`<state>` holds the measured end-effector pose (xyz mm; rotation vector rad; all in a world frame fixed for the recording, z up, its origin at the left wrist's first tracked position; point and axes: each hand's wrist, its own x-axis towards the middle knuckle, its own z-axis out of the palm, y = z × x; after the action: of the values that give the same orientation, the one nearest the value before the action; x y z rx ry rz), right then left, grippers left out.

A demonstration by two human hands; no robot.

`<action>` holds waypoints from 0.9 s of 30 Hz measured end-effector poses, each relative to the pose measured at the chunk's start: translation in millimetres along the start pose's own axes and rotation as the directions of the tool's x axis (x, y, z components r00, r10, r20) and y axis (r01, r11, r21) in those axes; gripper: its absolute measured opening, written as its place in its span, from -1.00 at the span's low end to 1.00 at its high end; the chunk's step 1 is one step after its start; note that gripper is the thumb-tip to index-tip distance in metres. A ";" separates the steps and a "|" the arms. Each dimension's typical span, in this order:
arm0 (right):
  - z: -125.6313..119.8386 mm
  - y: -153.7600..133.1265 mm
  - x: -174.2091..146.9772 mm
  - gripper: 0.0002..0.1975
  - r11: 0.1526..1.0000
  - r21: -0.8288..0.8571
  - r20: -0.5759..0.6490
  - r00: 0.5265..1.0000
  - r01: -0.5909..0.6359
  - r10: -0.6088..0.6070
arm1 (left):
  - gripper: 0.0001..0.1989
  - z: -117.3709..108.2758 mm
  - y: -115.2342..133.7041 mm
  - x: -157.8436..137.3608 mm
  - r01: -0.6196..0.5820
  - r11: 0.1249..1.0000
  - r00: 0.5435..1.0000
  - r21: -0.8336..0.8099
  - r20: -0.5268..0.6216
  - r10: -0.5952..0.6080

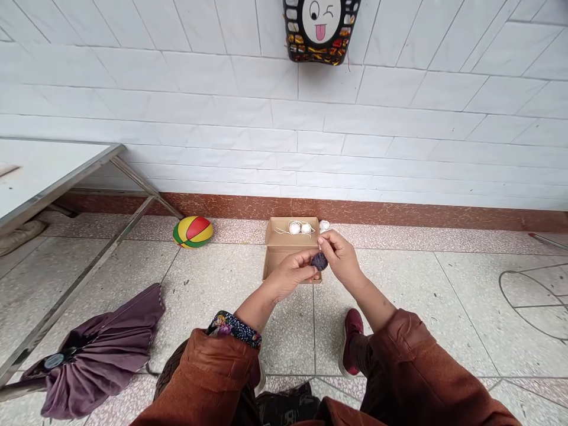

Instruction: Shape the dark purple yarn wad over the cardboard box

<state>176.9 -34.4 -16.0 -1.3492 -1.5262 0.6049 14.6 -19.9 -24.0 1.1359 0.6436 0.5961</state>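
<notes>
We hold a dark ball of yarn [319, 261] over the right side of the open cardboard box [274, 260], our left hand [290, 271] gripping it between thumb and fingers, our right hand [341, 254] pinched narrow just beyond it; we cannot tell what those fingertips hold. Two white balls [295, 228] lie in the box's far half; another white ball [324, 225] sits just right of it. Left of the box we see a colourful ball [193, 231], a purple cloth [110, 349] and a table [53, 168].

No readable words; black basket [316, 52] bears 1 winking-face sign [326, 18].
</notes>
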 end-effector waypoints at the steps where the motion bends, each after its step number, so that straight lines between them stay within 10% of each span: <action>1: 0.8 1.7 0.9 -0.80 0.999 -0.046 -0.035 0.999 0.006 -0.008 | -0.57 2.7 -2.8 0.9 0.007 1.000 1.000 -0.023 -0.009 -0.007; 7: 2.2 12.3 1.5 -0.83 0.985 -0.169 -0.112 0.993 0.019 -0.038 | -0.52 15.1 -7.0 1.7 0.017 0.967 0.999 -0.253 -0.036 -0.027; 27: 3.5 18.9 0.5 -0.78 0.993 0.064 0.203 0.976 -0.095 0.080 | -0.63 0.5 0.7 -8.6 -0.092 0.983 0.986 -0.157 -0.153 0.068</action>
<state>182.4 -28.2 -33.4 -1.3367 -1.5934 0.8662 9.1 -26.2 -21.8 0.9733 0.6647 0.7930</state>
